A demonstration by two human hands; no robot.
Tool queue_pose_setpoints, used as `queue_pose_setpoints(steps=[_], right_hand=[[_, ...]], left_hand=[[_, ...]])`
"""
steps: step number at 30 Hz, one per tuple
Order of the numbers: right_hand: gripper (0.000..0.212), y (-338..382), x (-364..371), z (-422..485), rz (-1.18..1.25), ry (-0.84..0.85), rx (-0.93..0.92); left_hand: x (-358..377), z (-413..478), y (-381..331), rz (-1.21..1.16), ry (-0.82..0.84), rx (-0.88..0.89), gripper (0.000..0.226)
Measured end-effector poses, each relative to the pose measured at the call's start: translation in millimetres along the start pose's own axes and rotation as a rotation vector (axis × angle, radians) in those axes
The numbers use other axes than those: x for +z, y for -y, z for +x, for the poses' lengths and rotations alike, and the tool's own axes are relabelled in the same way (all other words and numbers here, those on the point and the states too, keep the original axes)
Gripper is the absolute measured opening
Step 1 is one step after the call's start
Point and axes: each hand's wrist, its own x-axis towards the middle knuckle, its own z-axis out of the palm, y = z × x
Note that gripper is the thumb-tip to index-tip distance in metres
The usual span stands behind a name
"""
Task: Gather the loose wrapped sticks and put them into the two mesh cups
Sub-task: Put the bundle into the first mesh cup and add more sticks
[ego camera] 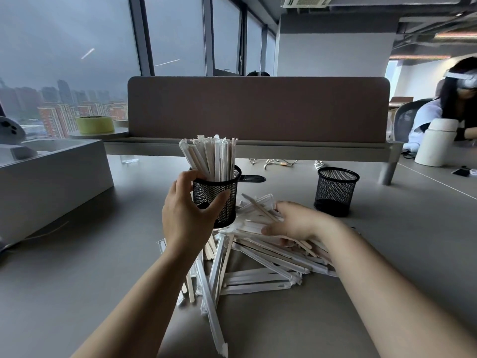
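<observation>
Gripping the fuller mesh cup with the left hand: thumb across the front of the mesh, fingers curled round the far side, clamped on it. Crammed with upright wrapped sticks, fanning a little leftward above the rim.

Resting the right hand palm down on the pile of loose wrapped sticks on the desk, fingers reaching left toward that cup. Hard to tell whether pinching any stick underneath or merely lying on top.

Pile just below and right of the held cup, right against its base. Under the right hand, long axes mostly flat and running left to right; nearer the body, fanned out toward the camera.

Probably calls for closing on a bundle, then tipping it from flat to upright before dropping it in.

Empty mesh cup beyond the right hand, near it and well apart from the left: likely the better target, with so little room in the first.
</observation>
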Motion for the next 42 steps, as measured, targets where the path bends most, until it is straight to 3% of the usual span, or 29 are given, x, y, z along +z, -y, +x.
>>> queue_pose_setpoints(steps=[6, 15, 22, 31, 39, 42], right_hand=[[0.076, 0, -3, -1, -0.102, -0.026, -0.05], [0.035, 3, 0, 7, 0.061, -0.287, -0.145], [0.035, 2, -3, 9, 0.242, -0.401, -0.182], [0.026, 10, -18, 11, 0.574, -0.631, -0.362], [0.039, 22, -17, 11, 0.849, -0.833, -0.506], [0.031, 26, -18, 11, 0.937, -0.891, -0.547]], left_hand=[[0, 0, 1, 0.0, 0.003, 0.001, 0.045], [-1, 0, 0, 0.003, -0.018, 0.01, 0.045], [-2, 0, -1, 0.007, -0.033, 0.004, 0.045], [-1, 0, 0, -0.016, -0.033, 0.008, 0.043], [2, -5, -2, -0.014, 0.006, 0.019, 0.045], [3, -6, -3, -0.004, 0.01, 0.025, 0.046]])
